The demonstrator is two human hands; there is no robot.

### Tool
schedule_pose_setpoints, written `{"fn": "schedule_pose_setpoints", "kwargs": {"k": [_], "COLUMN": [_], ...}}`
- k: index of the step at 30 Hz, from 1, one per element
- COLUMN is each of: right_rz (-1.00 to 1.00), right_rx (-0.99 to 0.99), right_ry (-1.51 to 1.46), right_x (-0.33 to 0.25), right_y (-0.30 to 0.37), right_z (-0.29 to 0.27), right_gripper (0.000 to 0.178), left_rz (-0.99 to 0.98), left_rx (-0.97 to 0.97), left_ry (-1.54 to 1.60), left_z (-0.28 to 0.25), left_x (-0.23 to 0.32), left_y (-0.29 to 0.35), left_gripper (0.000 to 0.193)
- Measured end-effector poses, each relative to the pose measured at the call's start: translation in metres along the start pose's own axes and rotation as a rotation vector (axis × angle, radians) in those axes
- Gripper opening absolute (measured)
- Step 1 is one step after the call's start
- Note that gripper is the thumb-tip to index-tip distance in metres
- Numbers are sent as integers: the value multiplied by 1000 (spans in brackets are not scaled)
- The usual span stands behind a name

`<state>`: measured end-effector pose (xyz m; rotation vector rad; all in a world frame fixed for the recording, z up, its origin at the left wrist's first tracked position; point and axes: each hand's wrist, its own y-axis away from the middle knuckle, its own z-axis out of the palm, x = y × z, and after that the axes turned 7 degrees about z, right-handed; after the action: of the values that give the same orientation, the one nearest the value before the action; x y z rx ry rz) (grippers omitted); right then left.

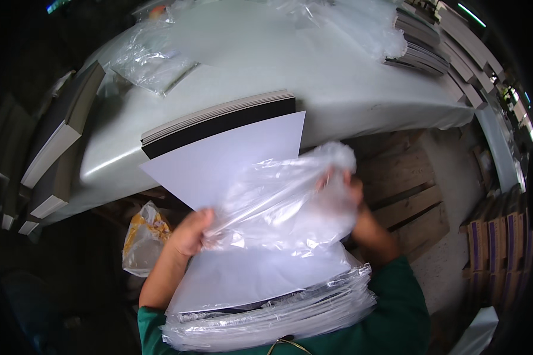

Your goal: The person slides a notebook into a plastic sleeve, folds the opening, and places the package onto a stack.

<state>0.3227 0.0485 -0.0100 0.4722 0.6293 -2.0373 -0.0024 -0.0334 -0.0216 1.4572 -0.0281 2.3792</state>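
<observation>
– Plastic film pile (266, 322), clear and layered, lies nearest the camera against the green shirt (400, 296). Where is the piece being handled?

– Just beyond the pile: clear plastic bag (266, 204), wrinkled and glossy, spans the gap between both hands, above white paper.

– State of grip?

– Left hand (190, 234): thumb and fingers together, clamped on the bag's left edge. Right hand (350, 188): at the bag's right end, blurred and partly veiled by film. Cannot tell whether its fingers pinch or stand apart.

– Technique, in your judgement?

– Pinch at the edges only; draw the hands apart evenly so the folds flatten. A one-sided pull would probably skew or tear thin film. Mind the paper's corners: they could snag the bag or crease.

– Paper position?

– White sheet (231, 148) shows beyond the bag, overlapping the black face of a board stack (225, 126). White also shows on the near side; cannot tell whether it is one sheet.

– Farther out?

– Board stack sits at the near edge of the pale-covered table (237, 68). Wooden pallet (400, 168) lies lower, to the right; orange-marked plastic bag (141, 236), beside the left forearm.
</observation>
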Motion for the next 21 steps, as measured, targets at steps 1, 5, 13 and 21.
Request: {"fn": "schedule_pose_setpoints", "kwargs": {"k": [1, 5, 13, 21], "right_rz": [-140, -357, -829, -258], "right_rx": [25, 256, 1107, 502], "right_ry": [-171, 222, 1971, 937], "right_x": [6, 10, -28, -33], "right_y": [-4, -20, -77, 29], "right_z": [3, 4, 54, 53], "right_gripper": [42, 31, 24, 21], "left_rz": [51, 413, 894, 168], "left_rx": [-139, 34, 720, -1], "left_ry": [-123, 415, -1164, -340], "left_z": [-3, 31, 20, 5], "left_x": [-6, 21, 82, 64], "left_y": [5, 21, -3, 48], "left_gripper": [41, 45, 49, 12]}}
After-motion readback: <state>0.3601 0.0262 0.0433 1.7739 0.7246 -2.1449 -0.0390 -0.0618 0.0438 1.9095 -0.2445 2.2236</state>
